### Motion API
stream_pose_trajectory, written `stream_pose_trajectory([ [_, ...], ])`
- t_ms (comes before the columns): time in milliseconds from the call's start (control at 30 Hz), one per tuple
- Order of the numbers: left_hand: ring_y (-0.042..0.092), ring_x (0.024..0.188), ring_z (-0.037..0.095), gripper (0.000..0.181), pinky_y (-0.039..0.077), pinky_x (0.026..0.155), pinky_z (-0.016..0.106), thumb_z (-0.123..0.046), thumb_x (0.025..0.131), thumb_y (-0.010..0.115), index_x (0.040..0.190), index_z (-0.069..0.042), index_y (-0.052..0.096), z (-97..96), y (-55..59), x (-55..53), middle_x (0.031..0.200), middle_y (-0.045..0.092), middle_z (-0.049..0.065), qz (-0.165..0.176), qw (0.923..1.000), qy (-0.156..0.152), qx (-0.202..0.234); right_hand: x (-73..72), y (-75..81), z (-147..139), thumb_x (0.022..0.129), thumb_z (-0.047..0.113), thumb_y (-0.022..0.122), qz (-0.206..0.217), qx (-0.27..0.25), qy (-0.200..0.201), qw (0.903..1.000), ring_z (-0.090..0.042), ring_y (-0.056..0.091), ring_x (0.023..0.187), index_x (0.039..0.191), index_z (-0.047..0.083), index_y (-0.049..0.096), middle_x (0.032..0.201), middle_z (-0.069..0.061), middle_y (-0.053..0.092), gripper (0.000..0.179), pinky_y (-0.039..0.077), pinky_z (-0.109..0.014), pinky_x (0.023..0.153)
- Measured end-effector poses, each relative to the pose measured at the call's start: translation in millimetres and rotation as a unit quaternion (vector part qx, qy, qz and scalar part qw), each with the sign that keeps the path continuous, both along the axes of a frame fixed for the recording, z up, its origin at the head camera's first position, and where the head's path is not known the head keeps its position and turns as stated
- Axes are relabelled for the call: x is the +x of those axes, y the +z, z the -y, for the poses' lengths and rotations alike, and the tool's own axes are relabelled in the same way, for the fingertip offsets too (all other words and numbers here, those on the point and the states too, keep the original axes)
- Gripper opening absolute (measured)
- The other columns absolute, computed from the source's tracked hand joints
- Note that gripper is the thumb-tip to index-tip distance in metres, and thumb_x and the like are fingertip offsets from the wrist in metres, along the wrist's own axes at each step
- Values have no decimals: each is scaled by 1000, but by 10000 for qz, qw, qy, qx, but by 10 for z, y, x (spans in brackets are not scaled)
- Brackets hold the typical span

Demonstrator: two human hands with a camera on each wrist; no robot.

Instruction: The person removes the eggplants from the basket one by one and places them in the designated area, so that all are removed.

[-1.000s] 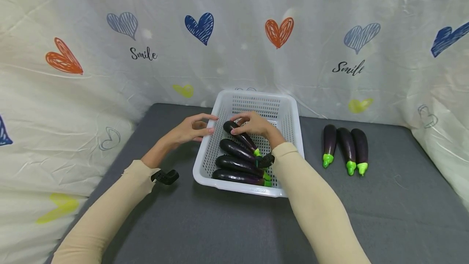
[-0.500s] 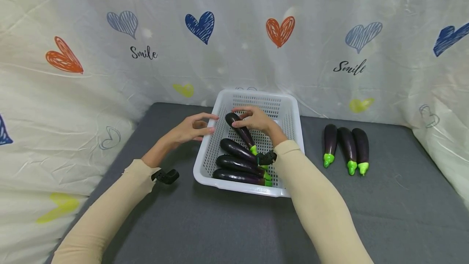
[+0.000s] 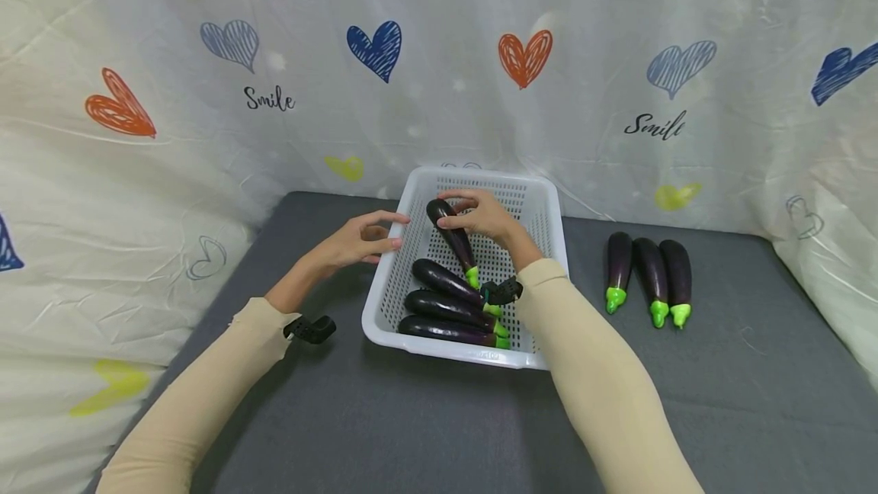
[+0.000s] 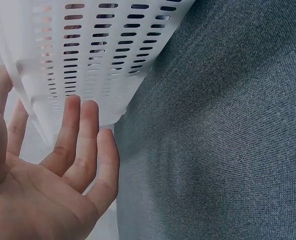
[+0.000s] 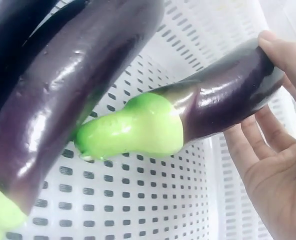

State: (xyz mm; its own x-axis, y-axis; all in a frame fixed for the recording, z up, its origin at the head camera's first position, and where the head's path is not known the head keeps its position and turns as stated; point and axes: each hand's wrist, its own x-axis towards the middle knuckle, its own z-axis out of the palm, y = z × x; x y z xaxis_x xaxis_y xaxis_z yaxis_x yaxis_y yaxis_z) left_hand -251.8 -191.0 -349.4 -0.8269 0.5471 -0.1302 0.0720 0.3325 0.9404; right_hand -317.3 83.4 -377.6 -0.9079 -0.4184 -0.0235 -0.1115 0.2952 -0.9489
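Observation:
My right hand [image 3: 483, 217] pinches an eggplant [image 3: 456, 241] near its blunt end, thumb on one side and fingers on the other. In the right wrist view its bright green cap [image 5: 138, 127] points toward a neighbouring eggplant [image 5: 83, 70]. Below it in the head view, three more eggplants [image 3: 446, 307] lie side by side in the white plastic basket [image 3: 370, 319]. My left hand [image 3: 353, 241] is at the basket's left rim, thumb and index fingertips over the edge. In the left wrist view, its other fingers [image 4: 88, 135] extend loosely along the slotted outer wall.
Three eggplants [image 3: 650, 277] lie in a row on the grey cloth-covered table [image 3: 439, 425], right of the basket. A white curtain [image 3: 446, 113] printed with hearts hangs behind the table and along its left side.
My right hand has moved the pinched eggplant toward the back of the basket, away from the other three, turning it more lengthwise. The left hand has stayed at the rim.

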Motion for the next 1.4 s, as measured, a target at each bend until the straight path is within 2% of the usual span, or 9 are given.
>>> stream_pose_trajectory([
  [133,57,104,28,52,44,87,50,-25,91,64,139,-16,45,-2,-8,-2,115,57,18,-5,10000,-11,41,0,60,-24,76,24,80,-125,-12,43,9999,-23,51,108,124,22,61,122,-8,52,52,49,-43,79],
  [267,57,104,28,51,45,87,50,-24,91,64,138,-17,46,0,-6,-5,114,57,17,-10,10000,-5,25,49,203,-57,79,19,78,-154,-167,159,9996,-27,46,114,127,15,59,126,-11,48,52,46,-48,83],
  [433,57,104,28,52,45,86,49,-25,90,65,138,-17,47,3,-2,-10,114,57,16,-11,10000,14,-9,151,414,-95,81,14,75,-92,-260,276,9992,-29,50,108,131,8,54,126,-18,49,55,48,-43,80],
  [600,57,103,30,52,45,86,50,-23,90,66,138,-14,47,-6,1,-8,114,56,19,-11,10000,31,73,57,371,-137,81,12,76,33,-632,293,9976,-30,59,98,133,8,52,120,-20,53,57,50,-42,79],
  [700,57,104,30,53,46,85,50,-22,90,66,138,-12,47,-14,12,-3,114,56,20,-38,9999,48,101,-4,343,-159,79,17,78,-21,-704,198,9973,-31,62,93,130,13,55,115,-18,57,57,51,-42,77],
  [867,56,104,30,52,46,86,49,-22,89,67,136,-12,49,-15,25,2,114,56,20,-116,9999,81,43,1,446,-202,77,24,79,-224,-510,70,9984,-29,62,92,126,20,58,111,-13,59,53,52,-42,74],
  [1133,55,106,31,53,46,85,48,-21,88,68,136,-10,49,-28,39,1,116,54,22,-158,9999,44,40,39,634,-360,77,26,79,-191,-510,-1,9985,-30,61,93,125,19,55,112,-14,56,54,51,-49,73],
  [1400,55,106,30,53,44,86,52,-20,88,69,135,-7,50,-25,56,7,117,54,20,-244,9997,62,51,81,736,-529,77,25,79,-318,-525,-77,9981,-31,60,94,126,19,55,113,-16,55,55,52,-48,73],
])
